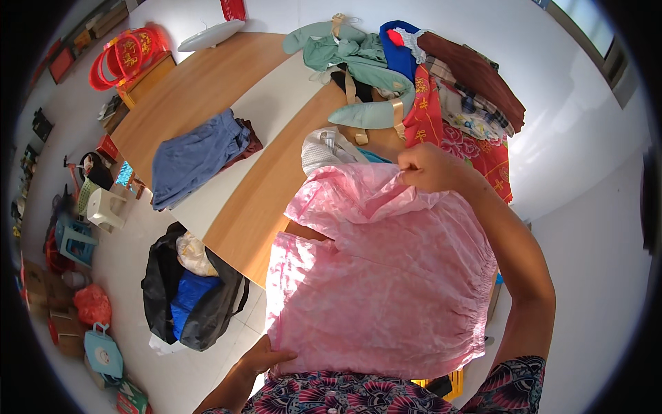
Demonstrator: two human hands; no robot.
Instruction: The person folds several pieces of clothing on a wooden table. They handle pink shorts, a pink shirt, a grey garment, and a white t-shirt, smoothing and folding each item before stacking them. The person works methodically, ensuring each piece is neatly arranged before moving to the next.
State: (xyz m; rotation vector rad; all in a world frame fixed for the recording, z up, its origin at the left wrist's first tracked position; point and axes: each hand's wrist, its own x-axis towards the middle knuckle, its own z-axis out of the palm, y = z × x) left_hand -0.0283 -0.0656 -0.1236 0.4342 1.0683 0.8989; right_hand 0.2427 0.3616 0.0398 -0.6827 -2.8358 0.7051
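Note:
A pair of pink patterned shorts point(386, 276) is spread flat between my hands, its gathered elastic waist to the right and its leg openings to the left. My right hand point(431, 168) is closed on the far edge, where the cloth is bunched and lifted. At the near left corner my left hand point(262, 355) pinches the leg hem, thumb on top. Just beyond the shorts lies a white mesh-like cloth item point(324, 148), partly covered by them. Part of the wooden table point(255, 234) shows under and beside the shorts.
Folded blue-grey clothing point(200, 155) lies on the table's left. Green padded fabric point(365, 114) and piled clothes point(469, 90) fill the far right by the wall. An open black bag point(231, 279) stands on the floor at left, near stools point(105, 209) and boxes point(67, 331).

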